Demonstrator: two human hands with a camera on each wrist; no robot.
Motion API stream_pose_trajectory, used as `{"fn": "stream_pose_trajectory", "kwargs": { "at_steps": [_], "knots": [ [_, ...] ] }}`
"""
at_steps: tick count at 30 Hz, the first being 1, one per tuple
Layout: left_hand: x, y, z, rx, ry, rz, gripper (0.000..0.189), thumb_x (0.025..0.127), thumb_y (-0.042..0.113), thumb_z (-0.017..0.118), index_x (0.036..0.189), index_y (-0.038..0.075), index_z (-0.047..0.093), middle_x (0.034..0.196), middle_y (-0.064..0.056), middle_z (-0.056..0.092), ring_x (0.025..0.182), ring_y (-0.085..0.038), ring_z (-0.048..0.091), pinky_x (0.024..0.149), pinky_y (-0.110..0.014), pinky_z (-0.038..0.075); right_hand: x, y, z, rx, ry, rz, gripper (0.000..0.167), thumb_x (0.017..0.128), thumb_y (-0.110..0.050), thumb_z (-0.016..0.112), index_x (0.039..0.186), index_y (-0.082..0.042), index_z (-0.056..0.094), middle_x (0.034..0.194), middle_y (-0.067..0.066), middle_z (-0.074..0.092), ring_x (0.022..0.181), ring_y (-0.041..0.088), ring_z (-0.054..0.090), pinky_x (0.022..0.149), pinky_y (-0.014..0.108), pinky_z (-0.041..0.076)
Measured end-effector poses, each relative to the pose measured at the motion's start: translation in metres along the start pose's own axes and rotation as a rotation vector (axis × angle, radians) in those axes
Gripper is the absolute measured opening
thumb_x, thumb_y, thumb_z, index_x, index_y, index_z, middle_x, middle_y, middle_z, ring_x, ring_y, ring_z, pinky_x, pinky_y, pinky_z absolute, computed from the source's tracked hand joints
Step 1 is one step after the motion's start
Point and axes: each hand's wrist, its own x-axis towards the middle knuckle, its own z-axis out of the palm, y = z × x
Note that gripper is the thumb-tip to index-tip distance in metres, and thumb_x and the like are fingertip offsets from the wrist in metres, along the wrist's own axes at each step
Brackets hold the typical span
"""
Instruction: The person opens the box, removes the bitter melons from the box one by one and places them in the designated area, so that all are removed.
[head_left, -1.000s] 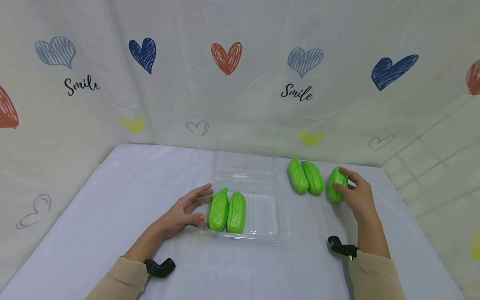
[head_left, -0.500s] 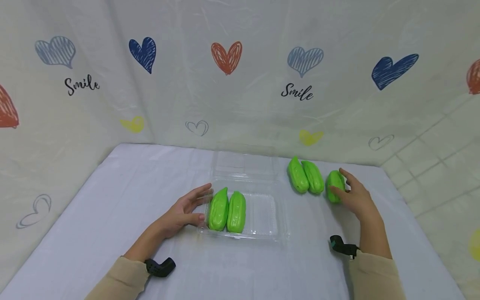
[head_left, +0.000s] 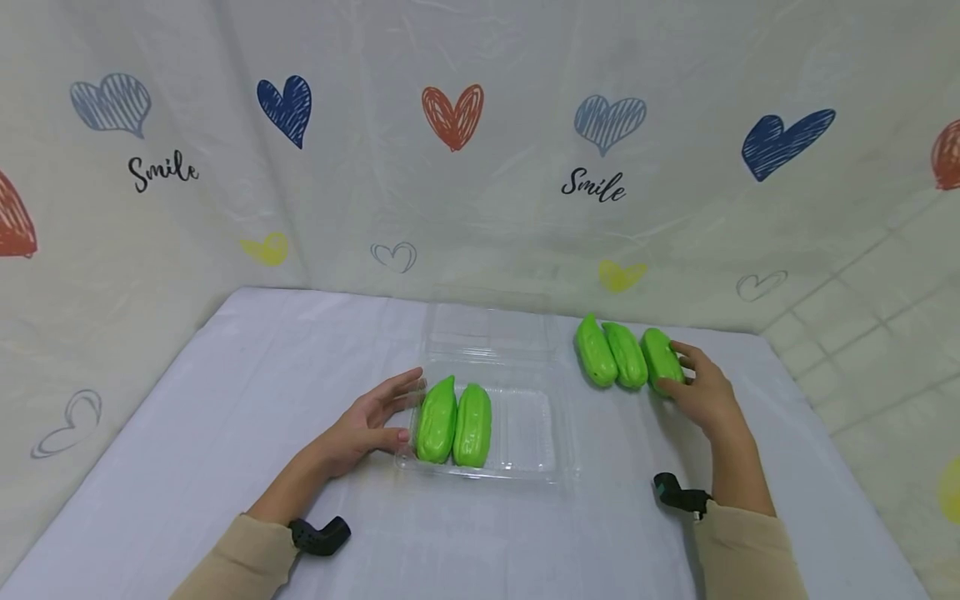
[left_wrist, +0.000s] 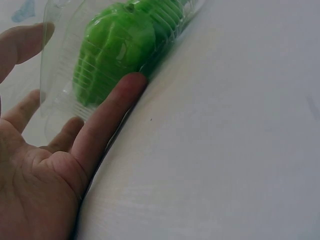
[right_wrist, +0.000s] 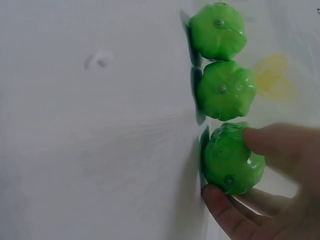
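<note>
In the head view my right hand (head_left: 705, 395) holds a green toy gourd (head_left: 662, 357) at the right of the table, fingers on its right side and thumb at its near end. The right wrist view shows thumb and fingertips around that gourd (right_wrist: 232, 160). Left of it, two like gourds (head_left: 597, 353) (head_left: 627, 355) lie side by side. My left hand (head_left: 365, 427), fingers loosely spread, touches the left side of a clear plastic clamshell box (head_left: 525, 429). Two green gourds (head_left: 437, 421) (head_left: 472, 425) lie in the box's left part. In the left wrist view the thumb (left_wrist: 107, 117) rests along the box wall.
The box's clear lid (head_left: 487, 329) stands opened back toward the rear. A white cloth covers the table (head_left: 480, 542). Behind it hangs a pale curtain (head_left: 510, 217) printed with hearts. Black wrist cameras (head_left: 321, 535) sit on both forearms.
The right hand has shifted the held gourd leftward and slightly back, so it now lies close beside the two gourds. The left hand and the box have stayed put.
</note>
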Motion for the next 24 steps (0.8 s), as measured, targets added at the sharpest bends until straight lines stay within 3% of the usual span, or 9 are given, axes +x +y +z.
{"fn": "stream_pose_trajectory", "kwargs": {
  "at_steps": [9,15,24],
  "knots": [
    [0.0,0.0,-0.001,0.003,0.0,0.007,0.088,0.088,-0.001,0.067,0.16,0.009,0.018,0.164,-0.019,0.016,0.15,-0.042,0.018,0.089,-0.036,0.056,-0.004,-0.006,-0.004,-0.027,0.019,-0.015,0.076,0.099,-0.035,0.056,0.16,-0.012,0.017,0.154,0.039,0.022,0.133,0.061,0.035,0.095,0.067,0.043],
    [0.0,0.0,-0.001,0.001,0.001,0.005,0.088,0.088,-0.001,0.068,0.16,0.009,0.018,0.164,-0.019,0.016,0.15,-0.042,0.018,0.09,-0.035,0.055,-0.009,-0.021,-0.008,-0.078,0.125,-0.092,0.069,0.099,-0.034,0.056,0.159,-0.015,0.026,0.155,0.035,0.027,0.133,0.061,0.035,0.092,0.073,0.04],
    [-0.001,0.0,-0.001,0.004,-0.003,-0.004,0.088,0.088,0.0,0.067,0.16,0.011,0.018,0.165,-0.017,0.017,0.15,-0.042,0.017,0.091,-0.037,0.055,-0.032,-0.067,-0.009,0.119,0.177,-0.214,0.063,0.099,-0.034,0.06,0.156,-0.027,0.035,0.162,0.008,0.031,0.141,0.043,0.039,0.105,0.062,0.039]
  ]
}}
